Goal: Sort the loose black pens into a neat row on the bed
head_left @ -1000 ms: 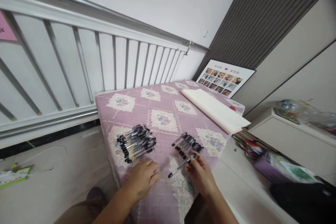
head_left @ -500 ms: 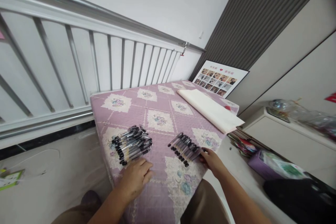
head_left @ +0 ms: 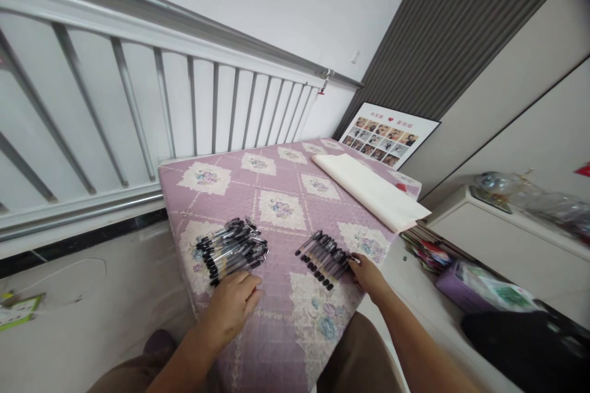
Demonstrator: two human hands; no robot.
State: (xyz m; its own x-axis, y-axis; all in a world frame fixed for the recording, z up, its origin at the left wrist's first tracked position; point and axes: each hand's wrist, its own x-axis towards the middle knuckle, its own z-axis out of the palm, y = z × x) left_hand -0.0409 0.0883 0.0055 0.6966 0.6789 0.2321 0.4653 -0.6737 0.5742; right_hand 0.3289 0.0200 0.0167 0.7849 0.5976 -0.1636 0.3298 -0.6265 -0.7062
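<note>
1. Pen row (head_left: 322,260) on floral cloth (head_left: 276,313) now includes the pen I lifted.
2. My right hand (head_left: 367,274) touches its right end; grip unclear.
3. My left hand (head_left: 228,307) curls beside pen pile (head_left: 233,249); can't tell grip.

Pen pile, left (head_left: 233,249): translucent barrels, black ends; heaped in overlapping layers, lying on the counter (head_left: 271,328). Pen row, right (head_left: 324,258): similar pens, laid flat side by side, roughly parallel, slanting, apart from the pile.
</note>
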